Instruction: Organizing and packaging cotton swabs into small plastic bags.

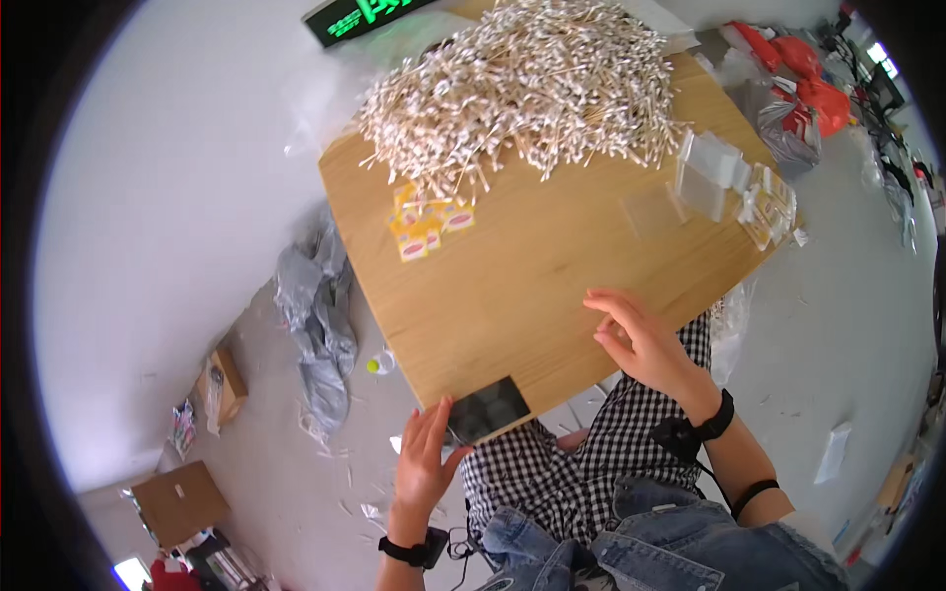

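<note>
Head view: at the lower centre of the frame, a black, flat, rectangular phone with a glossy face (488, 409) lies on the light-brown wood-grain counter (512, 295), close against its lower edge and near its lower-left corner. The left grip (424, 458) is at the phone's left end, fingers straight and thumb apart from them; whether it pinches the phone or only rests against it, I cannot tell. Right of centre, the right grip (645, 345) hangs over the counter with nothing in it, fingers loosely bent, thumb and forefinger spread.

The phone should handle as a stiff, fairly light slab, dense for its thinness; the glossy face looks slippery, and the glass would probably crack in a fall. Its two long edges seem the safest hold, with fingertips off the face.

Across the top of the frame spreads a heap of loose white-tipped cotton swabs with thin pale sticks (532, 89), likely very light, easily bent and apt to scatter; small bunches taken round mid-stick should hold best. Yellow-and-white printed paper cards (419, 236) lie below the heap's left side, and clear plastic boxes (702, 187) sit at upper right.
</note>
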The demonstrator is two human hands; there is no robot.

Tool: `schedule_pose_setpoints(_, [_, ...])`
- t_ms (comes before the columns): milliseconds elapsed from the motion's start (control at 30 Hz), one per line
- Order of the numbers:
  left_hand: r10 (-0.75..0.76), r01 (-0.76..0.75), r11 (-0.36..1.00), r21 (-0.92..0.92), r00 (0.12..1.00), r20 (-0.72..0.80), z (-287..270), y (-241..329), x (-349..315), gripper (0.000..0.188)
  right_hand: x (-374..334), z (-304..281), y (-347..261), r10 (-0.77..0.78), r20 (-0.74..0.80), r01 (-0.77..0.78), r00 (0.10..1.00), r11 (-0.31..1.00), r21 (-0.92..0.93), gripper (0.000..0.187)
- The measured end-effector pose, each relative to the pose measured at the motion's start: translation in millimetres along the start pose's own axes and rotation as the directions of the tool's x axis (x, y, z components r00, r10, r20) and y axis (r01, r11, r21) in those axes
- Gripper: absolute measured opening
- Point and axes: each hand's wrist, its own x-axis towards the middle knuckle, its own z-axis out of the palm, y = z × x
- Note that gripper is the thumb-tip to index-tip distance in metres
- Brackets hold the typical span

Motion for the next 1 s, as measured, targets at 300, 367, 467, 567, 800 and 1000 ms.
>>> schedule_pose_setpoints(300, [0.153, -0.155, 0.981, -0.117, 0.988, -0.024, 26, 53, 68, 0.078, 136, -69, 30, -0.269, -0.621, -0.061, 0.737, 0.888, -0.456, 0.056])
schedule_pose_setpoints(367, [0.167, -0.177, 0.974, -0.142, 0.983, -0.077, 25, 61, 83, 0.075, 158, -80, 38, -0.179, -0.634, -0.157, 0.752, 0.886, -0.436, 0.063])
schedule_pose_setpoints(467, [0.027, -0.075, 0.959, -0.274, 0.985, -0.173, 25, 66, 95, 0.066, 183, -86, 50, -0.269, -0.597, -0.142, 0.755, 0.823, -0.55, 0.055])
schedule_pose_setpoints(567, [-0.01, -0.053, 0.95, -0.309, 0.98, -0.201, 26, 68, 109, 0.062, 192, -94, 65, -0.287, -0.569, -0.008, 0.771, 0.888, -0.46, 0.037])
schedule_pose_setpoints(800, [-0.048, -0.012, 0.964, -0.266, 0.975, -0.216, 33, 71, 134, 0.056, 151, -64, 34, -0.267, -0.571, 0.063, 0.776, 0.934, -0.351, 0.029])
schedule_pose_setpoints(1000, [-0.1, 0.075, 0.987, -0.143, 0.979, -0.175, 41, 79, 149, 0.066, 96, -11, 10, -0.327, -0.465, 0.157, 0.823, 0.917, -0.367, 0.027])
